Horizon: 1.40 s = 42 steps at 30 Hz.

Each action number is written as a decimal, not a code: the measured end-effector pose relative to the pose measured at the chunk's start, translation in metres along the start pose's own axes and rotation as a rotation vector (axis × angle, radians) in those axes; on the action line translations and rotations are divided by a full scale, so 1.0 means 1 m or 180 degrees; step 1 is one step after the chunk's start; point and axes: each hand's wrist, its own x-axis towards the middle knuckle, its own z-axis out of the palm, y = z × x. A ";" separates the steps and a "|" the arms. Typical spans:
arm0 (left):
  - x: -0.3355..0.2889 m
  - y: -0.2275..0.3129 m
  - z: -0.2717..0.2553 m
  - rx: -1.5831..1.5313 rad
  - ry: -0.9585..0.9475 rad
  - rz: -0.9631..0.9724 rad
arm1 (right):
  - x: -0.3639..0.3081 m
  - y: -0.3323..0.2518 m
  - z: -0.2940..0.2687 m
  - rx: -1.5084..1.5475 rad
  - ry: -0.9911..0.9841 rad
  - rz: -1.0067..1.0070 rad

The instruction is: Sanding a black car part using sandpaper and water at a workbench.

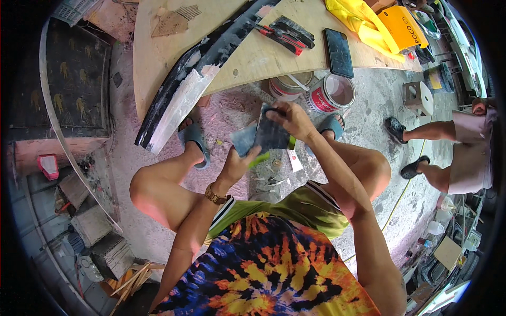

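- Your left grip: pinching a flat blue-grey rectangular plate.
- Your right grip: clasping a flat dark-grey rectangular plate with lime-green edge.
- Both plates: over the mottled grey floor, your side of the pale wooden desk.
- Blue-grey one just left; overlap in view, contact can't tell; long axes unclear.

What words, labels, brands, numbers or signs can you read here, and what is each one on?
I won't copy printed wording, but here is where it stands:
Orange box: large dark lettering, clear enough to read.
Can with a red label: pale lettering, partly readable.
White slip below the dark sheet: a red mark, too small to read.
Dark bucket: yellow label, print too small to read.
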 end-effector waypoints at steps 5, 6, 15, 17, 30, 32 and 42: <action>0.005 -0.006 0.006 0.0391 0.0207 0.0551 | -0.002 -0.003 0.000 -0.0184 -0.0030 0.0347; 0.005 -0.007 0.005 0.0391 0.0191 0.0540 | -0.003 0.000 0.002 -0.0179 -0.0019 0.0363; 0.003 0.007 -0.016 0.1097 -0.0645 -0.0154 | -0.007 -0.025 0.010 -0.0930 -0.0307 -0.0274; 0.004 0.011 -0.017 0.1185 -0.1019 -0.0584 | -0.008 -0.028 0.012 -0.0899 -0.0535 -0.0707; 0.008 0.013 -0.064 0.2021 -0.0355 -0.0942 | -0.013 0.057 -0.031 0.1077 -0.0059 -0.0224; -0.002 0.034 -0.068 0.1443 -0.0316 -0.0813 | -0.016 0.061 -0.041 0.1323 -0.0386 -0.0219; -0.014 0.067 -0.058 0.0652 -0.0903 -0.1559 | -0.050 0.023 -0.031 0.2117 -0.0688 0.0685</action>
